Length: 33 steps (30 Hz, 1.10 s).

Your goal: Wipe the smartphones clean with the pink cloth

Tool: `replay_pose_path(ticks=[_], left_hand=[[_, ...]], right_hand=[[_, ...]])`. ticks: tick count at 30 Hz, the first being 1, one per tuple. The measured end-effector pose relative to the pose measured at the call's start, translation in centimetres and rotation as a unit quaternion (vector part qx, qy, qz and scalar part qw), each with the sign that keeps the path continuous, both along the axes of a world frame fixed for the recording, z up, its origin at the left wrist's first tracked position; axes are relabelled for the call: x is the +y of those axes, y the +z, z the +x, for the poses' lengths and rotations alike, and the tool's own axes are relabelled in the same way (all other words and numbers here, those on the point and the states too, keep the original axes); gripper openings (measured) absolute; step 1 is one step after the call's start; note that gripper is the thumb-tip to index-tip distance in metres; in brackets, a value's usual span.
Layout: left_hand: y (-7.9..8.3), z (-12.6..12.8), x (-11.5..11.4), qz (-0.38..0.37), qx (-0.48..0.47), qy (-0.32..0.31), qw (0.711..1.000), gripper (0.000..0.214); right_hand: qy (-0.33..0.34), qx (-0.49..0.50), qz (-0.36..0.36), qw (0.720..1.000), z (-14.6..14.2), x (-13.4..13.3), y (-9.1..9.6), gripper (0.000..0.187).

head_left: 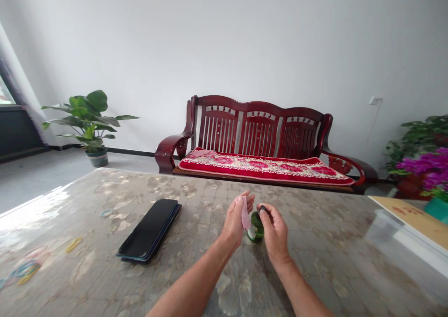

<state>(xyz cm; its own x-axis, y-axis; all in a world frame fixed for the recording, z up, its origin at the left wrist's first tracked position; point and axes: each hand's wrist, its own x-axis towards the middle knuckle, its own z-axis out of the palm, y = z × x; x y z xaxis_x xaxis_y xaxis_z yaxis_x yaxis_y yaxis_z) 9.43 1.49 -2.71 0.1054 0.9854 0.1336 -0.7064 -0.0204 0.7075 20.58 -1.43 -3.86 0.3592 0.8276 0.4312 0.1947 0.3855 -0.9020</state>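
My left hand [235, 221] is raised over the middle of the table with a thin pale pink strip [245, 213] held under its thumb. The strip looks like paper or cloth; I cannot tell which. My right hand [275, 230] is closed in a pinch on a small black knob-like piece [262, 209]. Just beneath that piece, between the two hands, is a round green container [258, 233] with a whitish patch on its side. The right fingers partly hide it, so whether the black piece touches it is unclear.
A black phone-like slab [150, 230] lies on the patterned table [196, 279] to the left. Rubber bands [28, 271] lie further left, with a yellow one [73, 245] closer. A clear plastic box [392, 242] and tan board [416, 214] are right. A wooden bench [257, 125] stands behind.
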Motion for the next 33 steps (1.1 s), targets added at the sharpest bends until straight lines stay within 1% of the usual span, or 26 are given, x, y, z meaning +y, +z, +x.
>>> replay_pose_path(ticks=[3,5,8,10,12,16,19,24,29,33], left_hand=[[0.0,0.1,-0.1,-0.001,0.001,0.001,1.000,0.062],[0.0,0.3,-0.2,-0.003,0.002,0.003,1.000,0.063],[0.1,0.5,-0.4,-0.003,0.009,0.018,1.000,0.067],[0.2,0.5,-0.6,-0.008,0.017,0.035,0.999,0.070],[0.2,0.3,-0.7,-0.010,0.027,0.051,0.998,0.070],[0.3,0.0,-0.8,-0.008,0.053,0.076,0.996,0.065],[0.4,-0.1,-0.9,-0.005,0.061,0.079,0.995,0.066],[0.6,-0.3,-1.3,0.001,0.070,0.080,0.994,0.065],[0.7,-0.9,-1.5,0.017,0.083,0.087,0.993,0.065],[0.6,-1.2,-1.1,0.025,0.073,0.077,0.994,0.067]], right_hand=[[0.017,0.033,-0.010,0.999,0.1,0.1,0.2,0.037],[0.030,0.061,-0.020,0.997,0.3,0.4,0.5,0.043],[0.074,0.086,-0.045,0.992,0.7,0.9,1.4,0.052],[0.117,0.077,-0.063,0.988,0.6,1.1,2.0,0.052],[0.133,0.061,-0.068,0.987,0.4,1.0,2.5,0.049],[0.106,0.057,-0.049,0.992,-0.6,0.4,2.4,0.044],[0.110,0.073,-0.045,0.990,-1.4,0.0,1.9,0.041],[0.119,0.108,-0.056,0.985,-2.1,-0.3,1.7,0.038],[0.089,0.097,-0.069,0.989,-2.6,0.1,1.8,0.039],[0.080,0.114,-0.088,0.986,-3.1,0.4,1.6,0.037]])
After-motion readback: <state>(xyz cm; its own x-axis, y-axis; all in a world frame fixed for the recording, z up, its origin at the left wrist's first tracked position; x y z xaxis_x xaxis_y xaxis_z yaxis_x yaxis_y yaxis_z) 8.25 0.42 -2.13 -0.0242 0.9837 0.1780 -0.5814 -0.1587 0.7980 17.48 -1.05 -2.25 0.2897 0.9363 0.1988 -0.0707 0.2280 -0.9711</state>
